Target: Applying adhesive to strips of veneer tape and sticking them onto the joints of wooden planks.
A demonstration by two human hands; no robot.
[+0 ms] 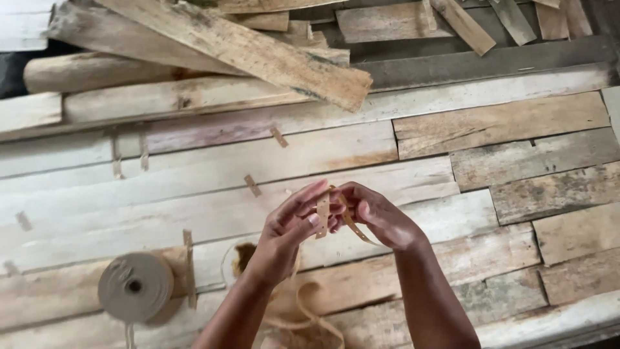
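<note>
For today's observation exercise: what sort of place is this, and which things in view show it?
Probably a rough woodworking or veneer workshop. Weathered planks lie piled over a bench of patched boards, a roll of brown paper tape sits on it, and the left hand and right hand hold a tape strip.

No packages, labels, signs or screens anywhere around the hands; only bare wood and plain brown tape without print or marking.
</note>
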